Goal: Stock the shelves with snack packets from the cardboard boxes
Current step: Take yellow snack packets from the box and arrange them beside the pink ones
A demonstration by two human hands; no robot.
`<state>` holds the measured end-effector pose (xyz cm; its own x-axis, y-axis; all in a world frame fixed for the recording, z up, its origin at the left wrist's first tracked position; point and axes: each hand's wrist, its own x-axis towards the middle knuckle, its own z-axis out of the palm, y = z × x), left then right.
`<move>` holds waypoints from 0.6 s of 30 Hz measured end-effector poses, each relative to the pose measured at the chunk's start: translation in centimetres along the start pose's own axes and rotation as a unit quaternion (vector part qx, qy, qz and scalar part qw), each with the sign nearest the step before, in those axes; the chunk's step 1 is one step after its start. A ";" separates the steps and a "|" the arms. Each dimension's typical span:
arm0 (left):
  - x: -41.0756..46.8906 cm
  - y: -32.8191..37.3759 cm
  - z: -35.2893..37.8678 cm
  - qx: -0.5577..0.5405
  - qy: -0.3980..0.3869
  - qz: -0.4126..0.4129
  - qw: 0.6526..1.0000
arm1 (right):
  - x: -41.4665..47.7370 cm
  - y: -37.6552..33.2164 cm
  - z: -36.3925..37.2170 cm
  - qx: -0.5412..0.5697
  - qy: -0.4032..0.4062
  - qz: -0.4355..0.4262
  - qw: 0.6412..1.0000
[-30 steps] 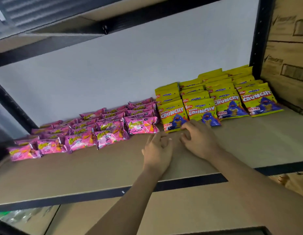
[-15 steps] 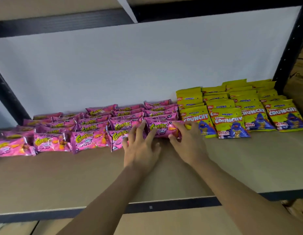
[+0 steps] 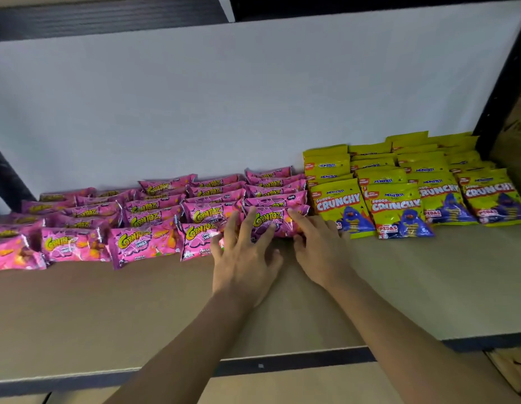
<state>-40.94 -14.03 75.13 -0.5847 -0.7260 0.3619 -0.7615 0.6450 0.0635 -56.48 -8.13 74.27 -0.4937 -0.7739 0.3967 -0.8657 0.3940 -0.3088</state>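
**both hands on the front pink packet at the seam between pink and yellow**

the front pink packet (image 3: 278, 222) lies flat on the shelf (image 3: 107, 310). it sits at the right end of the pink rows, just beside the nearest yellow packet. its long axis runs left to right along the shelf. the printed face is up and the logo reads left to right, tilted a little upward to the right.

the left hand (image 3: 244, 263) rests over the packet's left half, fingers spread and nearly straight, grasping nothing. the right hand (image 3: 322, 249) pinches the packet's right end, with the index finger along the top and the thumb at the front edge. its other fingers curl near the yellow packet.

the shelf carries two blocks of stock. the pink packets (image 3: 148, 243) fill the left and middle in overlapping rows, each with its long axis across the shelf. the rows step back toward the white back panel (image 3: 253, 97). the yellow packets (image 3: 396, 211) stand in leaning files on the right, long axes front to back, faces up and tops toward the panel. they reach as far as the black upright (image 3: 501, 83).

the front strip of the shelf is bare board. past the upright a cardboard box (image 3: 515, 170) shows only its side, so its contents cannot be seen.
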 end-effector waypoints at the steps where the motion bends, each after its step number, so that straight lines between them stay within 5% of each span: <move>1: 0.1 0.0 0.0 -0.003 -0.005 0.002 1.000 | 0.0 0.1 -0.1 0.001 0.004 0.007 1.000; 10: 0.1 0.2 -0.4 -0.007 -0.019 0.018 1.000 | 1.8 0.5 -1.6 0.105 0.085 0.044 0.990; 18: 0.3 0.0 0.0 0.001 -0.012 0.019 1.000 | 3.8 0.7 -1.7 -0.041 0.026 -0.089 0.995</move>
<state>-41.10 -14.18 75.27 -0.6195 -0.7067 0.3418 -0.7392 0.6717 0.0490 -59.13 -9.92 77.04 -0.3337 -0.8094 0.4832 -0.9426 0.2933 -0.1596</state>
